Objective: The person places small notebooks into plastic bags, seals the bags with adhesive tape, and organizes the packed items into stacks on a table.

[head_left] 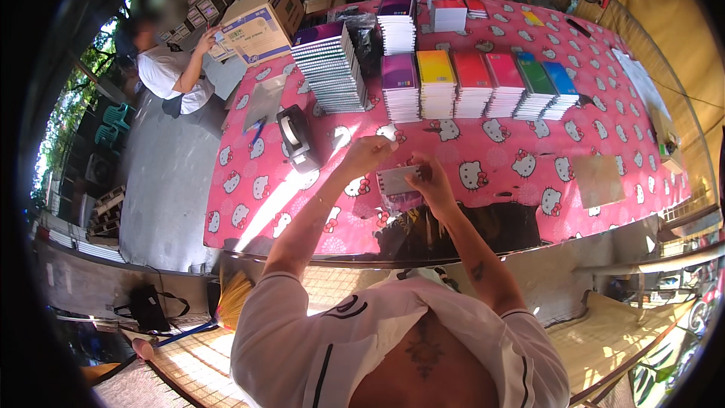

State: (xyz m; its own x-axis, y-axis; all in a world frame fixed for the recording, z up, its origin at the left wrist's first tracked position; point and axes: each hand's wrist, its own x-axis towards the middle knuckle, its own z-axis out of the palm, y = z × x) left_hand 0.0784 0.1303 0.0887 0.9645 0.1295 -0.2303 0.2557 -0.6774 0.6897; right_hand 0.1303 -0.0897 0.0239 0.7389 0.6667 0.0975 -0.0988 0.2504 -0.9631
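Pink tablecloth (521, 147), notepad's (396, 180) length crosswise

The right end of the small spiral-bound pad (394, 181) is covered by the right hand (432, 179), and whether anything is pinched by the left hand (372, 153) cannot be told. The head of the co-worker across the surface (642, 170) is cut off by the upper edge; the head of the co-worker at the left (175, 75) is blurred. The small print on the notebook covers (434, 66) cannot be made out.

Print on cardboard box (260, 34), marks on notebook covers (434, 66), none legible
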